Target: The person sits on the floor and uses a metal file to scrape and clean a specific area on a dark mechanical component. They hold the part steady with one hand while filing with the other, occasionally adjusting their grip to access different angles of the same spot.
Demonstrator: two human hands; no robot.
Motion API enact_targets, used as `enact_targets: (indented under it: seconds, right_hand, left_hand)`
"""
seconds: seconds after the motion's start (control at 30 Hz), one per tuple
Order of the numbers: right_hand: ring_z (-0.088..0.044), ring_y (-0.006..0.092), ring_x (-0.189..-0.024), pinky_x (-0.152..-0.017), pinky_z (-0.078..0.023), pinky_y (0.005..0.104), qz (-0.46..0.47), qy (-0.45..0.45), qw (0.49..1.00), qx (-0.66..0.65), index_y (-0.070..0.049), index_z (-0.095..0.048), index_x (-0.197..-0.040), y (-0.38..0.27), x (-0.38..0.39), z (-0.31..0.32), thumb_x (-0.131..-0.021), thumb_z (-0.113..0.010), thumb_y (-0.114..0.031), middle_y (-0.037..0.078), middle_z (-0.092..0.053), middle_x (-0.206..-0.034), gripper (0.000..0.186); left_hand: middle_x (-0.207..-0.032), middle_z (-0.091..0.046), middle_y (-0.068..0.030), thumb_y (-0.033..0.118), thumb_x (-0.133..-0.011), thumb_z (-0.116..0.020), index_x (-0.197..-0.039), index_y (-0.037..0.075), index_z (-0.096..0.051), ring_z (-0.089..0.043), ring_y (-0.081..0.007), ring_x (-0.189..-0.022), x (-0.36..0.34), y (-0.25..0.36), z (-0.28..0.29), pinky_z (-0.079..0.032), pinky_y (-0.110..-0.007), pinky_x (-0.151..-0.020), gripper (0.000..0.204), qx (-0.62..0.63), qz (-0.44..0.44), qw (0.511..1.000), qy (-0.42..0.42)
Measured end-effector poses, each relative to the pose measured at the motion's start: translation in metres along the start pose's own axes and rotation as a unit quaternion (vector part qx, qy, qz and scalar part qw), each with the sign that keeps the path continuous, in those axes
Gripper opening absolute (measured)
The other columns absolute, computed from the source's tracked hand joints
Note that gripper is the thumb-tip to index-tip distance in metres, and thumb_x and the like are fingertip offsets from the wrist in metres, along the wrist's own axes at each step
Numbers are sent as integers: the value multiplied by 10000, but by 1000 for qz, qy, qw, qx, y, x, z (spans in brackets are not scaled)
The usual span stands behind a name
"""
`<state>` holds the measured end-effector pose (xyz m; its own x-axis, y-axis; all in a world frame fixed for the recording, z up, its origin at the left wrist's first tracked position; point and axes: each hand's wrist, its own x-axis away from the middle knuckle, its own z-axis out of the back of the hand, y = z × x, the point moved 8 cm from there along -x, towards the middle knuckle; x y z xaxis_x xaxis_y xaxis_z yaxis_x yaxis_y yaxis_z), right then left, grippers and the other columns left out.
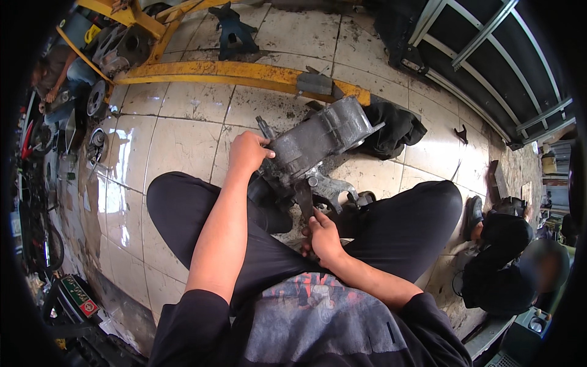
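A grey metal gearbox [321, 134] lies tilted on the floor between my bent knees, its rounded end pointing away to the right. My left hand [247, 153] grips the left edge of its casing, thumb and fingers curled beside a short protruding shaft [264, 127]. Closer to me, my right hand [323, 235] is closed around the lower end of a dark flat metal lever [304, 200] that comes out of the gearbox's near side. My palm hides part of that end. Under the casing, a grey bracket-like part [333, 186] shows in shadow.
Beyond the gearbox runs a yellow steel beam [214, 72], with a blue stand [232, 33] behind it. Dark cloth [391, 128] lies to the right. Another person [498, 263] sits at the right, one more [58, 79] at the far left. A small fork-shaped part [461, 134] lies on the tiles.
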<state>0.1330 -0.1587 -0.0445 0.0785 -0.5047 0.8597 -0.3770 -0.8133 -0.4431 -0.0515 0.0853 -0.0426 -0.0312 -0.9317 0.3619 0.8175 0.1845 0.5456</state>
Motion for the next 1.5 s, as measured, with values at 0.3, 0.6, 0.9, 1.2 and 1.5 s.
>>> enact_targets:
  seconds: [0.3,0.6,0.9,1.2,1.5]
  right_hand:
    - [-610,184,-579,-532,-576,398,-29,-29,999,-31,-47,-441,-1461,-1,-8,-3,-1148,-405,-218,88,-584,-882,359]
    - [-720,316,-722,-633,-571,434,332,-64,824,455,-21,-515,-1487,-43,14,-2,-1075,-474,-177,195,-708,-912,442]
    - [-741,369,-810,-708,-599,466,259,53,604,752,-141,-717,-1346,-114,65,-13,-973,-566,-165,184,-731,-921,403]
    - [-764,350,-767,-637,-597,444,273,65,549,787,-62,-761,-950,-121,42,-16,-1011,-553,-192,171,-753,-826,253]
    - [-770,365,-776,-659,-609,468,265,49,553,788,-31,-752,-899,-147,24,-10,-862,-641,-164,188,-760,-830,177]
  left_hand:
    - [-1093,-775,-195,207,-729,-932,-1150,114,-818,-751,-350,-1023,1,1,0,-579,-447,-894,447,-21,15,1000,-11]
    - [-1073,-772,-213,188,-718,-931,-1145,84,-815,-758,-347,-1009,-1,4,-1,-580,-434,-889,454,-28,1,1000,1]
    - [-1102,-773,-198,193,-736,-929,-1145,113,-822,-739,-365,-1042,-3,3,-1,-578,-463,-904,430,-38,25,999,-14]
    - [-1087,-773,-195,195,-713,-935,-1143,116,-822,-740,-363,-1027,-3,1,-2,-577,-460,-895,452,-29,18,999,-10]
    - [-1069,-772,-206,190,-708,-936,-1160,112,-814,-749,-357,-1002,-1,6,3,-576,-440,-885,474,-38,19,999,-5]
